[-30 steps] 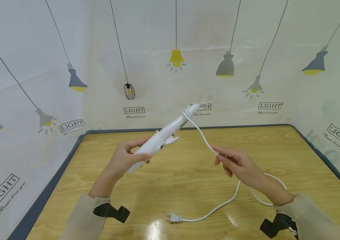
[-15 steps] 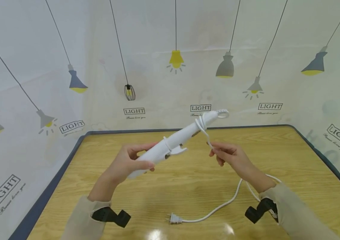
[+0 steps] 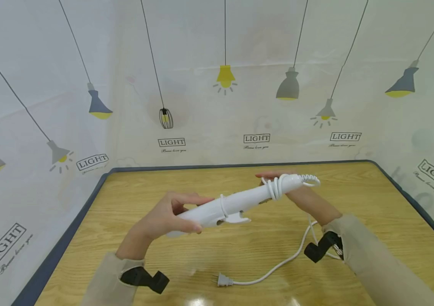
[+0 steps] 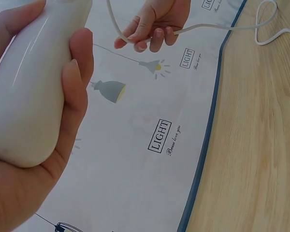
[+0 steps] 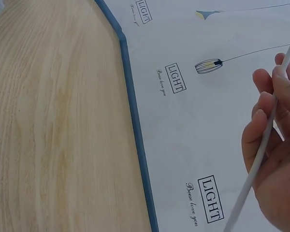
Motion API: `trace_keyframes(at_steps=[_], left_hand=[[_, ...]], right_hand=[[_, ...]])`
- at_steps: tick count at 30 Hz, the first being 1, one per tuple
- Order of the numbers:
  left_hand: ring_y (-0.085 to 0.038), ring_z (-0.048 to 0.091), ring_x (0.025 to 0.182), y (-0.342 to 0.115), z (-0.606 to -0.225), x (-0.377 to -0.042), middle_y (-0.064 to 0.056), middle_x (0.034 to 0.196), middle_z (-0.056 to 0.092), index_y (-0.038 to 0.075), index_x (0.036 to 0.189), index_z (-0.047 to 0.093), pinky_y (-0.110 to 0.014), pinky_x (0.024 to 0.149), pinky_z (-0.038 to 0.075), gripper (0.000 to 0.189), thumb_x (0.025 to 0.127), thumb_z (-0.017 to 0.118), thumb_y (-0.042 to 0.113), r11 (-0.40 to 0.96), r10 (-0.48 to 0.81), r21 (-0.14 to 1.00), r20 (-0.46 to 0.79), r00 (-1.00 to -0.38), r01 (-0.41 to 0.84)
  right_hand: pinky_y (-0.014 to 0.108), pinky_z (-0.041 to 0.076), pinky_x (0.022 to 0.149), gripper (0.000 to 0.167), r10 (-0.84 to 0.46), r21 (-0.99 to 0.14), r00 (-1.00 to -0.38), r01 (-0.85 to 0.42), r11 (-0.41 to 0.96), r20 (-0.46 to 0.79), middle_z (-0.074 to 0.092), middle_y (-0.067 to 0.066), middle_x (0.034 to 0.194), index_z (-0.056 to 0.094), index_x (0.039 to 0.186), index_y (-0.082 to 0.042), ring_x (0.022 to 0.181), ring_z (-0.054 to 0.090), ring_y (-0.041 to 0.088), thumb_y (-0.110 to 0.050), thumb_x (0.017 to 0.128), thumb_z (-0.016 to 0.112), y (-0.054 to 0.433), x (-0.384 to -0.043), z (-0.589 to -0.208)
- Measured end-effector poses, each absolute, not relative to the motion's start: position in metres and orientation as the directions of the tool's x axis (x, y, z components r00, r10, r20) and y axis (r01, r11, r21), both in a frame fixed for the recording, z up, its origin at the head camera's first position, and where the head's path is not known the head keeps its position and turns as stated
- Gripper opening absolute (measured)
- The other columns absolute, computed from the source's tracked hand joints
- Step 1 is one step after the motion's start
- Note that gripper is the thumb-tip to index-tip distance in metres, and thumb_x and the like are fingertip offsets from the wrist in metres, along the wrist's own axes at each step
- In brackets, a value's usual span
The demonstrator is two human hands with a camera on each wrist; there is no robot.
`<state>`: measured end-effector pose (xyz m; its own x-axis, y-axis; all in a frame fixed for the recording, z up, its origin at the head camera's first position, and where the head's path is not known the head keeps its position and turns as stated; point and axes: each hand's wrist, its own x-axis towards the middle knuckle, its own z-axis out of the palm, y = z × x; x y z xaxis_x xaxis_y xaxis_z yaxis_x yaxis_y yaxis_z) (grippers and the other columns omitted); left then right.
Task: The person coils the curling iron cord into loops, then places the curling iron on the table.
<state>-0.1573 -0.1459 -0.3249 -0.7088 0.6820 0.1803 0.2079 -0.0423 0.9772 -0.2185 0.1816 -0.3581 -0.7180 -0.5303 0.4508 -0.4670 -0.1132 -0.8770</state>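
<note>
In the head view, a white curling iron is held above the table, tilted with its cord end up and to the right. My left hand grips its smooth end, thumb on the near side. A white cord is coiled round the body near the cord end. My right hand is behind that end, its fingers partly hidden. The right wrist view shows the cord pinched between thumb and fingers and running across the palm.
The cord's slack lies on the wooden table at the right, ending in a two-prong plug near the front. A wall covering printed with lamps stands round the table's back and sides. Both wrists carry black camera mounts.
The curling iron has swung down toward level, its cord end moving right. My right hand has passed behind it with the cord, and more turns lie round the body.
</note>
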Motion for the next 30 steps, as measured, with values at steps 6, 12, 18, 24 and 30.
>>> trace_keyframes(at_steps=[6,12,18,24,30], left_hand=[[-0.021,0.057,0.073,-0.150,-0.330,-0.159,-0.016,0.104,0.058,0.014,0.120,0.063,-0.034,0.062,0.053,0.048,0.074,0.073,0.004,-0.047,0.746,0.974,0.181,-0.640,0.220],[-0.020,0.059,0.076,-0.152,-0.334,-0.161,-0.016,0.105,0.059,0.001,0.120,0.060,-0.037,0.064,0.053,0.046,0.076,0.071,0.003,-0.024,0.804,0.971,0.160,-0.573,0.237],[-0.020,0.060,0.076,-0.155,-0.342,-0.163,-0.014,0.106,0.060,-0.001,0.120,0.059,-0.036,0.063,0.053,0.047,0.075,0.072,0.004,0.055,0.803,0.971,0.094,-0.588,0.231],[-0.017,0.057,0.076,-0.152,-0.348,-0.166,-0.010,0.101,0.061,0.003,0.119,0.061,-0.035,0.061,0.053,0.048,0.074,0.074,0.007,0.149,0.795,0.948,0.054,-0.604,0.281],[-0.020,0.055,0.082,-0.147,-0.350,-0.167,-0.008,0.101,0.063,0.007,0.117,0.064,-0.035,0.063,0.053,0.047,0.072,0.076,0.010,0.245,0.751,0.927,0.005,-0.661,0.285]], right_hand=[[0.022,0.042,0.046,0.026,-0.573,-0.901,-0.720,-0.426,-0.080,0.391,0.065,0.000,0.078,0.068,0.109,-0.006,0.054,0.051,0.010,0.003,0.090,0.053,0.185,-0.226,-0.342],[0.024,0.040,0.044,0.017,-0.612,-0.887,-0.738,-0.445,0.124,0.285,0.061,-0.001,0.068,0.068,0.101,0.002,0.048,0.043,0.012,0.000,0.087,0.059,0.189,-0.230,-0.331],[0.025,0.040,0.042,0.014,-0.621,-0.846,-0.745,-0.478,0.239,0.246,0.064,0.001,0.069,0.068,0.096,0.006,0.047,0.044,0.013,-0.001,0.085,0.062,0.193,-0.233,-0.319],[0.028,0.044,0.045,0.009,-0.660,-0.758,-0.730,-0.528,0.382,0.177,0.061,0.001,0.069,0.069,0.089,-0.003,0.050,0.048,0.016,-0.009,0.086,0.064,0.190,-0.230,-0.304],[0.027,0.043,0.045,0.009,-0.681,-0.712,-0.725,-0.532,0.458,0.103,0.057,0.000,0.066,0.066,0.084,-0.005,0.050,0.046,0.011,-0.014,0.085,0.065,0.187,-0.224,-0.294]])
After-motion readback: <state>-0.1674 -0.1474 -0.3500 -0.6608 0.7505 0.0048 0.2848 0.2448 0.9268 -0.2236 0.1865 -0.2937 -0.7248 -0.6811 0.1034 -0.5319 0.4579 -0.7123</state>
